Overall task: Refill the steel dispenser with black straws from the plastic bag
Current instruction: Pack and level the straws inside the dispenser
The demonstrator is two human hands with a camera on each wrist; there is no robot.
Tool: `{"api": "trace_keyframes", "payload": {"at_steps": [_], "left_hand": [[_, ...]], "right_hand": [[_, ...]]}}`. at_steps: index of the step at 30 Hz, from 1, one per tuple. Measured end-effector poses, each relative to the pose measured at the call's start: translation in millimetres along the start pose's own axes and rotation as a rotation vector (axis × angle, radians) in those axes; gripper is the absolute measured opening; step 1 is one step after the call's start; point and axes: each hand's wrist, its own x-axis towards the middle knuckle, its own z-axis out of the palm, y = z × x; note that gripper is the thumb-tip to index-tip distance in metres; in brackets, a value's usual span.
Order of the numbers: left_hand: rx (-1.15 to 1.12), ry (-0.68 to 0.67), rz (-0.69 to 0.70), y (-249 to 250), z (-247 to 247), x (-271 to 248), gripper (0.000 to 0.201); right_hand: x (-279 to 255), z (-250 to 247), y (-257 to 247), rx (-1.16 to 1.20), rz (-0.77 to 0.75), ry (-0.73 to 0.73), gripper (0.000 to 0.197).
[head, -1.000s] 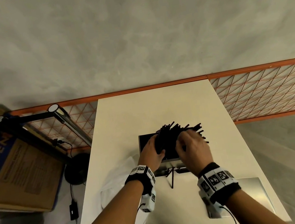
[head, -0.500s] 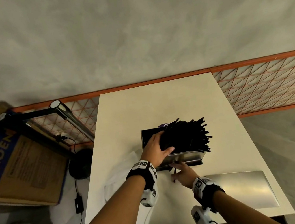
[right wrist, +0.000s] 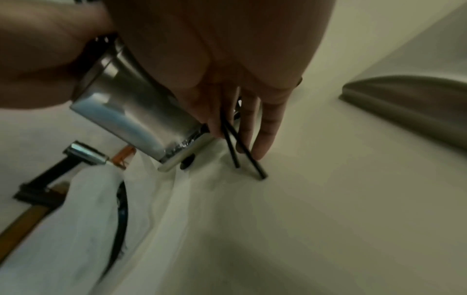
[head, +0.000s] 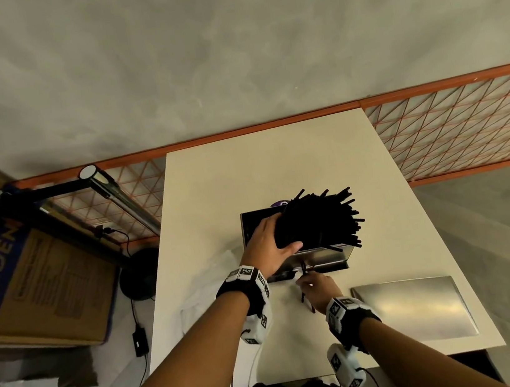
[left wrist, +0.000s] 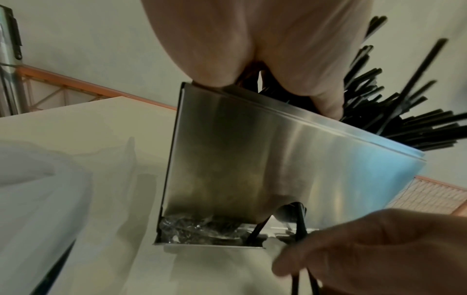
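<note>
The steel dispenser (head: 318, 258) stands in the middle of the white table (head: 275, 164). A thick bundle of black straws (head: 319, 220) lies across its open top, the ends fanning out to the right. My left hand (head: 281, 238) grips the bundle's left end from above, thumb at the front rim (left wrist: 326, 107). My right hand (head: 305, 281) is low at the dispenser's front tray and pinches two loose black straws (right wrist: 242, 151), whose lower ends touch the table. The plastic bag (head: 208, 291) lies crumpled left of the dispenser.
The dispenser's steel lid (head: 414, 308) lies flat on the table at the near right. A cardboard box (head: 29, 274) and a black stand (head: 59, 188) sit off the table's left side. An orange mesh fence (head: 461, 131) runs behind.
My right hand has left the bundle and dropped to the dispenser's front tray, where it now holds two loose straws. My left hand has stayed on the bundle.
</note>
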Motion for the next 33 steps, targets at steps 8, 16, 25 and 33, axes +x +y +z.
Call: {"api": "trace_keyframes", "payload": {"at_steps": [8,16,25,33], "left_hand": [[0.039,-0.043,0.015,5,0,-8,0.107],[-0.038,-0.045,0.005,7,-4,-7,0.108],[-0.051,0.176,0.367,27,-17,-41,0.052],[0.266,0.216,0.594,44,-12,-42,0.030]], "right_hand": [[-13,4,17,-0.287,0.131,-0.339,0.030],[-36,-51,-14,-0.547,-0.044,-0.369,0.021],[-78,-140,-66,-0.834,-0.315,-0.355,0.023],[-57,-179,-123,-0.874,-0.451,-0.077,0.020]]}}
